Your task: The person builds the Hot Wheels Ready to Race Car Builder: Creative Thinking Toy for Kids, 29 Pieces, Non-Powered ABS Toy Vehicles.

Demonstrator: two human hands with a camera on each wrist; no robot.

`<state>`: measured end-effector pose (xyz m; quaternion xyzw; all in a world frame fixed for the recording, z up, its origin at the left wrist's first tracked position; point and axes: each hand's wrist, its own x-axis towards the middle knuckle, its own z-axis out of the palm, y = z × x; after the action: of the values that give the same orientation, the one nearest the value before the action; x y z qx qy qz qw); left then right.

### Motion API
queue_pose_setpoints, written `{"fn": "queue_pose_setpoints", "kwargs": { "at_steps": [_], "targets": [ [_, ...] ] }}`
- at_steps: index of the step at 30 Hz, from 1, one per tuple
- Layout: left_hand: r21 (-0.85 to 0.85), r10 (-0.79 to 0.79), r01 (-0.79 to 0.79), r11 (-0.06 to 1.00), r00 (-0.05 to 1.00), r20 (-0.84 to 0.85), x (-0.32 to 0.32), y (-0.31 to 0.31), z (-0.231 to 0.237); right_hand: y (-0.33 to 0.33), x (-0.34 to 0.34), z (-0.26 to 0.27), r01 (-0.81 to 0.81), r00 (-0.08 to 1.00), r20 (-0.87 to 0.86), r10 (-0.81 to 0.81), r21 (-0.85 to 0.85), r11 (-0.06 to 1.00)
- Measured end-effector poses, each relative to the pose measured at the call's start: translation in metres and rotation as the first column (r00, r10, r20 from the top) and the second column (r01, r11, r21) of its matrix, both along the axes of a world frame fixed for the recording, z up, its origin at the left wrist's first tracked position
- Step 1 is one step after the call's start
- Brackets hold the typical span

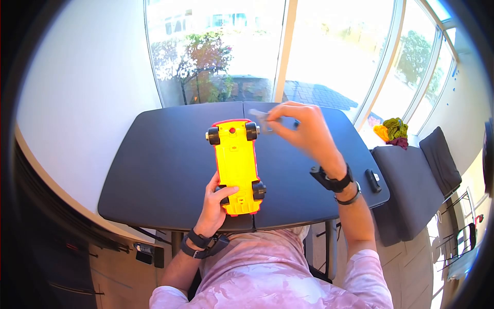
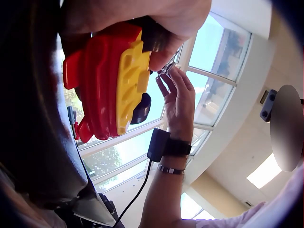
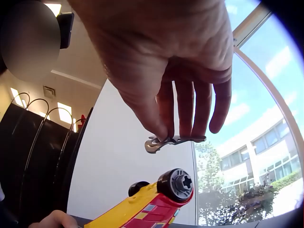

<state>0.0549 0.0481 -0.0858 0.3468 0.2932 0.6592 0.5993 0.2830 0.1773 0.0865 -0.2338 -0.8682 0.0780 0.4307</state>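
A toy car [image 1: 235, 165], red with a yellow underside and black wheels, is held bottom up over the table. The left hand [image 1: 211, 208] grips its near end, thumb on the yellow base. Beyond the far right wheel, the right hand [image 1: 306, 131] pinches a small grey metal wrench-like tool [image 3: 173, 141] between thumb and fingers. In the right wrist view the tool is above the car's wheel [image 3: 176, 184], apart from it. The left wrist view shows the car's red and yellow end [image 2: 111, 85] close up.
The dark folding table [image 1: 154, 165] stands before the windows. A small dark object [image 1: 373, 181] lies near its right edge. On the right are a grey bench [image 1: 406, 180] and a pile of coloured cloth [image 1: 395, 131]. Behind the right hand lies a small dark item, partly hidden.
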Motion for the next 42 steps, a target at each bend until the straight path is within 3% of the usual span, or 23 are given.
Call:
{"fn": "queue_pose_setpoints", "kwargs": {
  "at_steps": [4, 8, 20, 23, 26, 29, 35, 39, 42],
  "targets": [
    [-0.001, 0.028, -0.028, 1.0, 0.998, -0.053, -0.001, 0.001, -0.004, 0.004, -0.045, 0.0, -0.138, 0.988, 0.086, 0.132, 0.071, 0.988],
    [0.005, 0.037, -0.037, 0.999, 0.997, -0.06, -0.001, 0.001, -0.004, 0.016, -0.066, -0.008, -0.078, 0.97, 0.236, 0.056, 0.085, 0.993],
    [0.012, 0.016, -0.016, 1.0, 0.999, -0.048, -0.001, 0.002, -0.003, 0.021, -0.064, -0.011, -0.071, 0.976, 0.204, 0.077, -0.036, 0.997],
    [0.01, 0.031, -0.03, 0.999, 0.998, -0.056, 0.0, 0.003, -0.006, 0.026, -0.063, -0.016, -0.098, 0.978, 0.188, 0.093, 0.021, 0.995],
    [0.004, 0.038, -0.038, 0.999, 0.998, -0.055, -0.001, 0.005, -0.008, 0.025, -0.059, -0.014, -0.092, 0.995, 0.036, 0.089, 0.092, 0.992],
    [-0.002, 0.049, -0.049, 0.999, 0.997, -0.062, 0.0, 0.002, -0.006, 0.033, -0.043, 0.001, -0.042, 0.999, -0.003, 0.042, 0.019, 0.999],
    [-0.009, 0.053, -0.053, 0.999, 0.996, -0.068, 0.0, 0.005, -0.011, 0.083, 0.03, 0.002, 0.208, 0.966, 0.148, -0.214, 0.052, 0.977],
    [-0.016, 0.06, -0.062, 0.998, 0.996, -0.072, 0.001, 0.005, -0.009, 0.125, 0.092, -0.031, 0.468, 0.817, 0.378, -0.436, 0.007, 0.884],
    [-0.02, 0.054, -0.055, 0.998, 0.997, -0.046, 0.002, 0.002, -0.006, 0.141, 0.127, -0.059, 0.578, 0.728, 0.487, -0.483, -0.057, 0.814]
  ]
}}
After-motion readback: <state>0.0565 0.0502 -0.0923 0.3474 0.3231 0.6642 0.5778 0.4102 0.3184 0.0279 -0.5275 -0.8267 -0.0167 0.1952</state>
